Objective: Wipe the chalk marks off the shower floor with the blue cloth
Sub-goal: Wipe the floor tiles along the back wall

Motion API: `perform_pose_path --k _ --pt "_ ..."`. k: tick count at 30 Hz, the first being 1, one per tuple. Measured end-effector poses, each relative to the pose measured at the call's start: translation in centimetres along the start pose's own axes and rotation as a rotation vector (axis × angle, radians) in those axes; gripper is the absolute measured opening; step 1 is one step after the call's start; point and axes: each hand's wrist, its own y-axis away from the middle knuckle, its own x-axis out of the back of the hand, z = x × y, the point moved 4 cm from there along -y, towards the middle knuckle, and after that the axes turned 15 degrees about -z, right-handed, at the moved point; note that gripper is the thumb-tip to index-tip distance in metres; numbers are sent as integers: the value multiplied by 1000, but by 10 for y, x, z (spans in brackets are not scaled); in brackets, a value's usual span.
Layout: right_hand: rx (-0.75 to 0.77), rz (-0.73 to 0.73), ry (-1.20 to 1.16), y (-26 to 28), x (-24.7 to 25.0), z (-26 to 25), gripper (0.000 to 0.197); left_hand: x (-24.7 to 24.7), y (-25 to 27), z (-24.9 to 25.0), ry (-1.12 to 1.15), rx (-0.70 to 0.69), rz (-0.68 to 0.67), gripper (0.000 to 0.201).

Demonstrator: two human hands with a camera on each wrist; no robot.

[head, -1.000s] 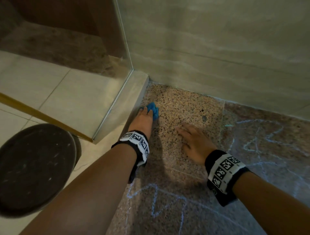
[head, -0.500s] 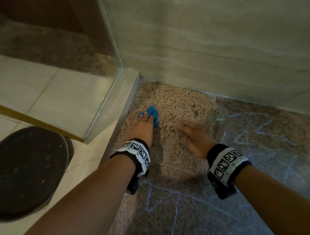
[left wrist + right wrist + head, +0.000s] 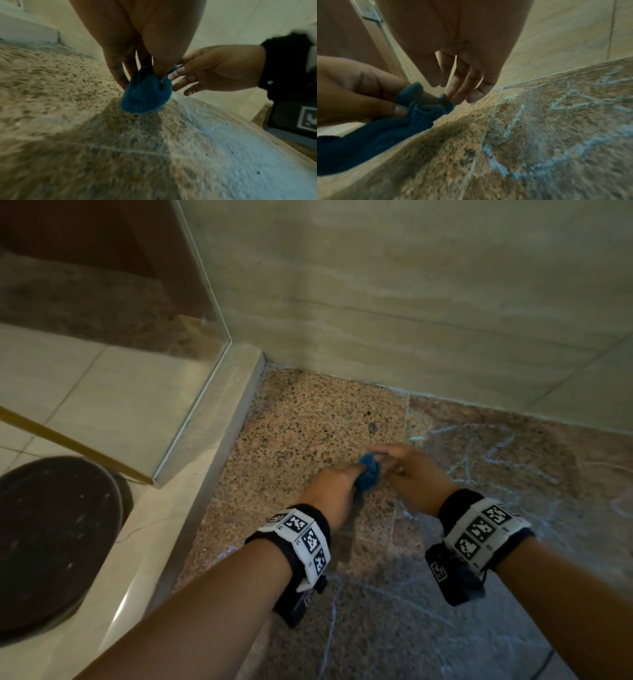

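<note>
The blue cloth [image 3: 369,475] is bunched and lifted just off the speckled shower floor [image 3: 308,422]. My left hand [image 3: 356,474] pinches it from the left; in the left wrist view the cloth [image 3: 145,94] hangs from those fingertips. My right hand [image 3: 382,458] comes in from the right with fingers extended, and its fingertips [image 3: 462,98] touch the cloth's far corner [image 3: 444,98] without closing on it. Pale blue chalk marks [image 3: 479,446] cover the darker tiles to the right, and more chalk lines [image 3: 330,618] run under my forearms.
A glass panel [image 3: 191,371] stands on a raised stone curb [image 3: 219,440] along the left of the floor. The beige tiled wall [image 3: 411,320] closes the back. A dark round object [image 3: 51,542] lies outside the shower at lower left.
My left hand lifted the cloth from beside the curb and carried it right. My right hand rose off the floor and met the cloth.
</note>
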Motion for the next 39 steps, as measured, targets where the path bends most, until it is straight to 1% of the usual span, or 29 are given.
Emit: perform_pose_path --k 2,4,6,8,12,14,15,17,19,21,22,24,25,26,29,32,34,35,36,37,39 --pt "27 36 -77 5 6 -3 37 8 -2 4 24 -2 48 40" --pt "45 35 -152 8 10 -7 36 13 -4 6 42 -4 72 39" --pt "47 12 -211 10 12 -11 37 16 -6 8 72 7 76 50" --pt "40 31 -192 10 12 -13 37 18 -7 8 118 5 91 61" --pt "47 185 -193 6 12 -6 25 20 -4 11 182 -22 91 70" --pt "61 240 -228 6 15 -2 25 20 -2 7 275 -20 106 67" --pt "58 257 -245 6 18 0 28 20 0 3 306 -16 120 60" --pt "49 275 -288 8 25 2 29 20 0 -5 301 -11 146 42" --pt "55 269 -354 10 32 5 27 20 1 -10 260 -9 169 31" --pt "80 222 -429 11 33 7 26 22 1 -8 282 -10 169 33" --pt "95 198 -440 12 32 7 26 21 1 -6 331 -13 142 40" --pt "117 152 -426 14 28 4 26 19 -1 1 437 -8 55 56" --pt "115 135 -418 15 26 3 25 17 -4 4 444 -6 31 58" --pt "108 127 -405 16 25 3 25 16 -6 6 426 -2 25 57" --pt "61 202 -284 17 30 12 28 18 -10 3 368 18 60 39" --pt "7 261 -72 23 35 18 29 23 -12 3 324 21 76 19" --pt "81 253 52 25 33 13 27 26 -14 7 347 22 54 13" --pt "136 224 61 26 31 10 28 27 -16 9 366 21 46 11" --pt "168 180 51 28 28 6 34 29 -17 12 397 12 41 10" --pt "168 134 29 29 26 3 47 31 -20 14 447 -5 39 9" --pt "104 55 10 28 21 2 73 32 -24 18 578 -51 47 7"
